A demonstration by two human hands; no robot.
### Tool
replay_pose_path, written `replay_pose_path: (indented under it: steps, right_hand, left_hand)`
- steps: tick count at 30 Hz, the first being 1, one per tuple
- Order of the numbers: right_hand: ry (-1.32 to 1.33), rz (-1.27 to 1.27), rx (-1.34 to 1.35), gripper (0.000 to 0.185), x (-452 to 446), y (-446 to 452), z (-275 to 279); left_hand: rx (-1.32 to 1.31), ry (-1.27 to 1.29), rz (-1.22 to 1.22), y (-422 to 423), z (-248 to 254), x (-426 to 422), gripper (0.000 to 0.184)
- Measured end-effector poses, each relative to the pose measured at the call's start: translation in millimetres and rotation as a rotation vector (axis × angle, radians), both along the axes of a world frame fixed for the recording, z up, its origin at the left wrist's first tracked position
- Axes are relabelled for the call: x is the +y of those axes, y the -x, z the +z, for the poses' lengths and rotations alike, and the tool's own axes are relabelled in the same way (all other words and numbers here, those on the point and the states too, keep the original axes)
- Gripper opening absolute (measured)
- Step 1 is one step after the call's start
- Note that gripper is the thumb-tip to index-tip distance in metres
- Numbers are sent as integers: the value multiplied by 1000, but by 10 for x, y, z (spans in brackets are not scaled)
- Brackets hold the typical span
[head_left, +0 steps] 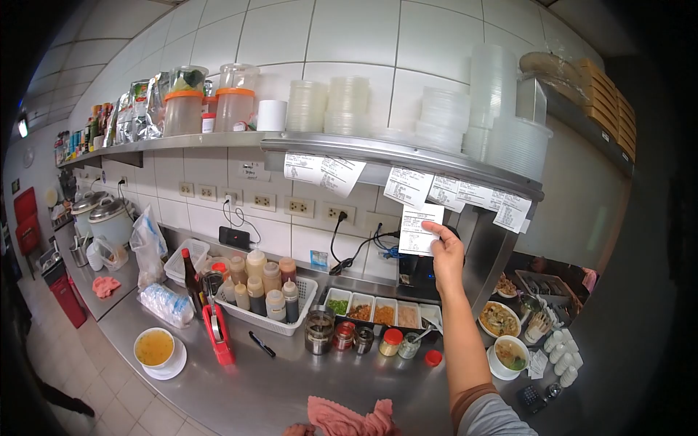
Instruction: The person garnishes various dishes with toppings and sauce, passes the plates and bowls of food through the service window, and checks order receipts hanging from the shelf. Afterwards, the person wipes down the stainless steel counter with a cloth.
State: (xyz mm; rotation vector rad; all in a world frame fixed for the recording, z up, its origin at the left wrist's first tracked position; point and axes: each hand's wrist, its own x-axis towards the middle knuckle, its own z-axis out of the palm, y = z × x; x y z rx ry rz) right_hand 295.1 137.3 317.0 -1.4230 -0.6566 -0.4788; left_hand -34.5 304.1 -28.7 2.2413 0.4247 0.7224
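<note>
My right hand (446,251) is raised to the shelf edge, its thumb and fingers closed on a printed paper order slip (419,242). That slip hangs just below other order slips (408,187) along the shelf's front lip. Only a little of my left hand (297,430) shows at the bottom edge, beside a bunched pink cloth (350,416) on the steel counter. Its fingers are mostly cut off, so whether it grips the cloth is unclear.
A bowl of yellow soup (155,349) stands at left, near a red-handled tool (218,334) and a black pen (262,344). Sauce bottles fill a white basket (294,320). Several jars (319,332) front the topping containers (384,311). Filled bowls (499,320) stand at right.
</note>
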Motion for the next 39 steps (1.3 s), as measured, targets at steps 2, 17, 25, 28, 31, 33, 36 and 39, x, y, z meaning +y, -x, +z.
replay_pose_path:
  steps: [2,17,25,28,31,33,36,39]
  right_hand:
    - [-59,40,-36,40,35,75,17]
    - [-130,286,60,32,312,13,409]
    - [-324,275,-130,26,570,-5,504]
    - [-288,272,-105,28,608,-53,390]
    - [-423,496,-32,36,577,-119,364]
    - [-574,521,-10,39,590,-77,417]
    - [-563,507,37,37,597,32,582]
    - [-354,385,86,33,637,-117,592]
  left_hand:
    - [27,10,4,3,-1,4,12]
    - [44,13,-22,-9,-78,15,12]
    - [115,55,-18,-1,-71,4,12]
    - [110,24,-15,-3,-93,14,12]
    - [78,7,-19,-2,-118,12,12]
    - [67,-12,-14,-6,-106,10,12]
    - [69,0,-17,-8,-78,8,12]
    - [54,-1,-28,-8,-69,11,11]
